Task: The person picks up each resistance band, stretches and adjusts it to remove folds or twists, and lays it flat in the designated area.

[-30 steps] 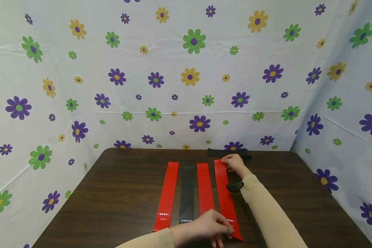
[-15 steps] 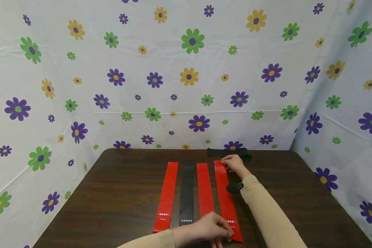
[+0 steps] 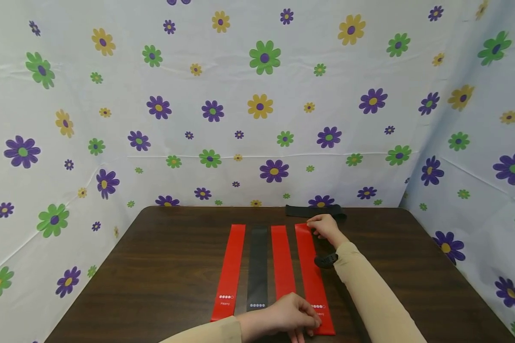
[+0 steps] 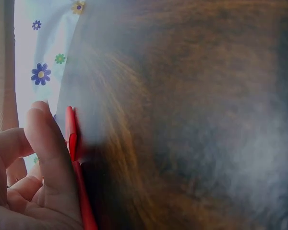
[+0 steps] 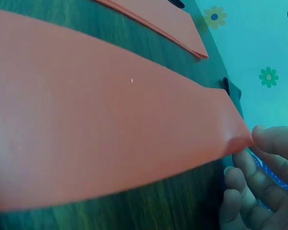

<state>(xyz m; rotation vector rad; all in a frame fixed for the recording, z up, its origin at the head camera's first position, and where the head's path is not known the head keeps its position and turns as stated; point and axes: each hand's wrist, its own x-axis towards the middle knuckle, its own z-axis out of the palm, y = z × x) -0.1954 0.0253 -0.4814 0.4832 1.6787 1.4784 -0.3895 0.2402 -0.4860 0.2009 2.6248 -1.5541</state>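
A flat red resistance band lies lengthwise as the rightmost of a row on the dark wooden table. My right hand pinches its far right corner between thumb and fingers; in the right wrist view that red band spans most of the picture, its tip at the thumb. At the near end, my left hand pinches the band's left corner beside the printed dots. Left of it lie another red band, partly covered by the left hand, a black band and a third red band marked "Heavy".
One more black band lies crosswise at the table's back edge, its right end looped. Behind and beside the table hangs a white flowered cloth. A black wrist camera sits at the right wrist.
The near end of the rightmost red band has straightened and its slanted edge now lies more level. Its far end has come slightly nearer. Both hands stay almost in place.
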